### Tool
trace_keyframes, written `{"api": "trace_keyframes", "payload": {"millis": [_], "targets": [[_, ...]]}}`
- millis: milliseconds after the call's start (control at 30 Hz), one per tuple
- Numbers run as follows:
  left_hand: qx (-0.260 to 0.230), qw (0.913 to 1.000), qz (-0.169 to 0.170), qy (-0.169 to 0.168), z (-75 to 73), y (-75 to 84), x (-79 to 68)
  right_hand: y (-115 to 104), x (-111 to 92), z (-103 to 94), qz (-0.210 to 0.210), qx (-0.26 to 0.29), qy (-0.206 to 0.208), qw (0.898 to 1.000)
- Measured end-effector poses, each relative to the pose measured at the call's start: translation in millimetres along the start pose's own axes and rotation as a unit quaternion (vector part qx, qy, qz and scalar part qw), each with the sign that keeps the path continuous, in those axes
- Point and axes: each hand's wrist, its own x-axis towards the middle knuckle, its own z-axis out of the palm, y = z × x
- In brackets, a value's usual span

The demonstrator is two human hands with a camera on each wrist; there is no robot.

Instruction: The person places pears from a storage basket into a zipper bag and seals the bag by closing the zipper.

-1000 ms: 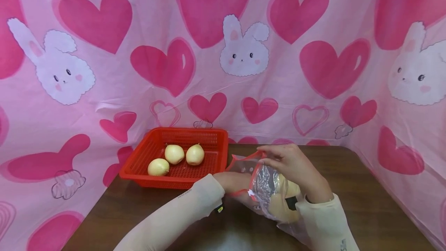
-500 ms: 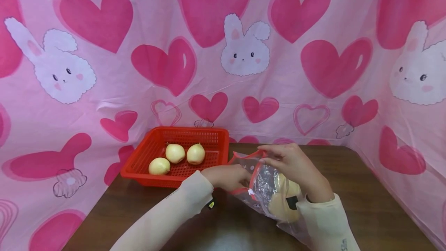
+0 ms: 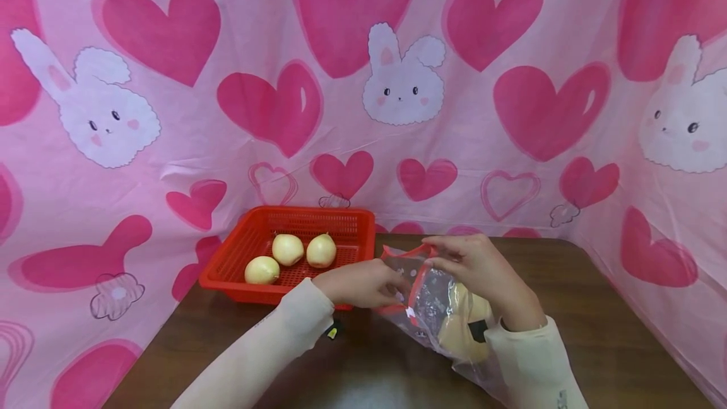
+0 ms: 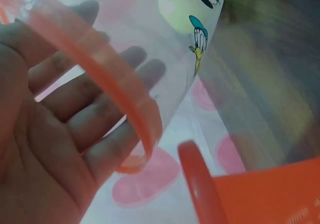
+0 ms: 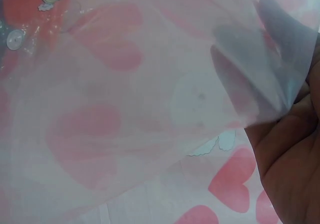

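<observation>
A clear plastic zip bag with a red-orange edge and a white slider is held up over the table, its mouth facing left. Pale yellow pears show through its wall. My right hand pinches the upper edge of the mouth; in the right wrist view, its fingers show through the plastic. At the mouth is my left hand, holding nothing. In the left wrist view, the fingertips of that hand lie behind the orange edge, loosely extended and seen through the film. Cartoon figures are printed on the bag.
A red perforated basket stands at the back left, holding three pale yellow pears. The basket's near right corner lies just behind my left hand. The brown wooden table is enclosed by a pink heart-patterned cloth.
My left hand has drawn back leftward out of the bag, from wrist-deep to fingers at the mouth. My right hand keeps its pinch on the edge.
</observation>
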Motion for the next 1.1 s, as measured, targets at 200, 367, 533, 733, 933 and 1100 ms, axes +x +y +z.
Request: {"api": "trace_keyframes", "payload": {"millis": [200,367,533,733,933,1100], "targets": [[-0.012,0.9992,0.015,0.035,-6.1,0.0,-8.2,1,0,0.3,0.000,-0.009,0.005,1.000],[-0.009,0.9984,0.022,0.051,-8.4,-1.2,-12.3,3,0,0.6,-0.015,-0.015,0.014,1.000],[0.002,0.9981,0.021,0.057,-9.2,-4.0,-18.7,4,1,1.1,-0.020,-0.020,0.019,0.999],[0.024,0.9977,0.007,0.062,-10.2,-5.2,-30.0,3,1,1.8,-0.021,-0.030,0.016,0.999],[0.043,0.9961,-0.007,0.077,-11.7,-4.9,-42.6,3,1,2.7,-0.019,-0.028,0.013,0.999],[0.051,0.9951,-0.017,0.083,-14.0,-3.6,-50.5,2,1,3.0,-0.012,-0.024,0.012,1.000]]}}
